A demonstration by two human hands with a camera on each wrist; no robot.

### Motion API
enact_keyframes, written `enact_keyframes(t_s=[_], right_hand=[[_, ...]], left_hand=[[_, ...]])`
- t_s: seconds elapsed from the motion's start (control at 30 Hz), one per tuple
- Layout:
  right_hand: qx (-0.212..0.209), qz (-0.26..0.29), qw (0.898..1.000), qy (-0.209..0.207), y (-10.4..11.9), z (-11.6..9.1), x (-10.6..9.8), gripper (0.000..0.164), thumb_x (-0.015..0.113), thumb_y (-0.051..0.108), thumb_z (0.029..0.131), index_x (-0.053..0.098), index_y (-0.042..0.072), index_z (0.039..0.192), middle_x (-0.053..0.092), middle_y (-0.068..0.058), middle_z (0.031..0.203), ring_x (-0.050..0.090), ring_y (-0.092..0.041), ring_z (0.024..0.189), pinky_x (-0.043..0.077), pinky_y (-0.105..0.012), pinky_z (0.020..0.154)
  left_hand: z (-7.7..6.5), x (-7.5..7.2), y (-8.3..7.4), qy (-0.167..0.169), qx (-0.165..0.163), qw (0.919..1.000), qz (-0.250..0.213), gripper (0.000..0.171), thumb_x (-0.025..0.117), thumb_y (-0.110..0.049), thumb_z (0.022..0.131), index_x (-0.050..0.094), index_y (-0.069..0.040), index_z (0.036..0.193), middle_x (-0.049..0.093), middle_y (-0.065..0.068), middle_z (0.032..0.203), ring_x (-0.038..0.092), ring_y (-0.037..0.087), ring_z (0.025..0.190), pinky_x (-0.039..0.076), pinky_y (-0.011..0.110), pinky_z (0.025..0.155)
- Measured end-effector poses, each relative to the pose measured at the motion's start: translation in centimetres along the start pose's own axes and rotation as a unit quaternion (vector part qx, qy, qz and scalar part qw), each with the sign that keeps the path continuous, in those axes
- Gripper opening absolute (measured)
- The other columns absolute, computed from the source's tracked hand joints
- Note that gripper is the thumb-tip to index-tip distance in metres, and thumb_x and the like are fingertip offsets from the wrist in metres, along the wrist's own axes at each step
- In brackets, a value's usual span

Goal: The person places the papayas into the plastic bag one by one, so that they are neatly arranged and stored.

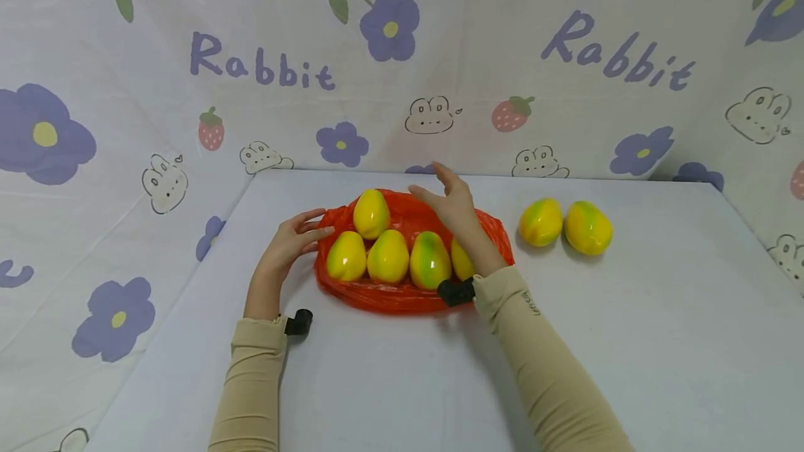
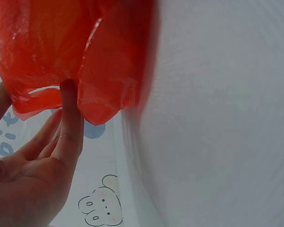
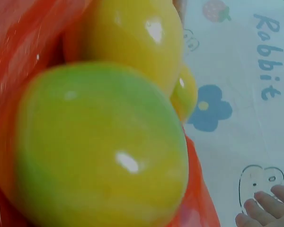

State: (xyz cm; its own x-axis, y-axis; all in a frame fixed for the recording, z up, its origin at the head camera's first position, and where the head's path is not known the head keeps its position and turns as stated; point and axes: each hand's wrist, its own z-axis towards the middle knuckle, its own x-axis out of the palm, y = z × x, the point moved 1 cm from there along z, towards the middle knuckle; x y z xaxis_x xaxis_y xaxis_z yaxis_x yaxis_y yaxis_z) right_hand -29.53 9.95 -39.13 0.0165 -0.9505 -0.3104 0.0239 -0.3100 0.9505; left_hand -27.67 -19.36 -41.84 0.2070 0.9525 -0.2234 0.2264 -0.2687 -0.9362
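Several glossy yellow-green mangoes (image 1: 388, 257) sit in an opened red plastic bag (image 1: 377, 300) on the table. One mango (image 1: 371, 214) lies behind the front row, and the rightmost is partly hidden by my right forearm. My left hand (image 1: 290, 243) is at the bag's left edge, its extended fingers touching the red plastic (image 2: 104, 71) in the left wrist view. Over the bag's right half, my right hand (image 1: 455, 208) hangs with fingers spread and holds nothing. A mango (image 3: 99, 146) fills much of the right wrist view, with the right fingertips (image 3: 267, 208) at the lower right.
Two more mangoes, a left one (image 1: 541, 222) and a right one (image 1: 588, 228), lie on the white table (image 1: 659, 326) right of the bag. A printed cloth (image 1: 471, 54) with flowers and rabbits hangs behind the table's back edge.
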Motion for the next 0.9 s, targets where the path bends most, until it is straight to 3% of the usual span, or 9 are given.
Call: enact_keyframes(t_s=[0.3,0.57,0.9], right_hand=[[-0.005,-0.014,1.0,-0.019,-0.9,0.0,-1.8,0.077,0.067,0.038,0.091,0.029,0.016,0.154,0.031,-0.006,0.16,0.027,-0.025,0.149,0.027,-0.042,0.122],[-0.003,-0.007,1.0,-0.026,-1.7,-0.2,-3.9,0.079,0.067,0.038,0.091,0.027,0.014,0.155,0.029,-0.006,0.161,0.025,-0.023,0.15,0.022,-0.04,0.124],[-0.025,-0.008,0.998,-0.062,-2.8,-0.9,-7.0,0.078,0.068,0.034,0.091,0.028,0.009,0.153,0.032,-0.012,0.159,0.027,-0.027,0.149,0.021,-0.042,0.124]], left_hand=[[-0.1,0.0,0.0,-0.002,-0.004,1.0,0.002,0.065,0.065,-0.024,0.093,0.036,-0.012,0.15,0.045,0.018,0.149,0.049,0.033,0.132,0.043,0.044,0.112],[1.8,-0.5,2.3,-0.012,0.007,0.9999,0.005,0.067,0.068,-0.032,0.091,0.039,-0.02,0.149,0.046,0.014,0.149,0.05,0.03,0.132,0.043,0.043,0.111],[2.0,-0.5,2.4,-0.016,0.014,0.9997,0.009,0.066,0.069,-0.033,0.091,0.04,-0.02,0.149,0.048,0.013,0.148,0.052,0.029,0.13,0.046,0.041,0.109]])
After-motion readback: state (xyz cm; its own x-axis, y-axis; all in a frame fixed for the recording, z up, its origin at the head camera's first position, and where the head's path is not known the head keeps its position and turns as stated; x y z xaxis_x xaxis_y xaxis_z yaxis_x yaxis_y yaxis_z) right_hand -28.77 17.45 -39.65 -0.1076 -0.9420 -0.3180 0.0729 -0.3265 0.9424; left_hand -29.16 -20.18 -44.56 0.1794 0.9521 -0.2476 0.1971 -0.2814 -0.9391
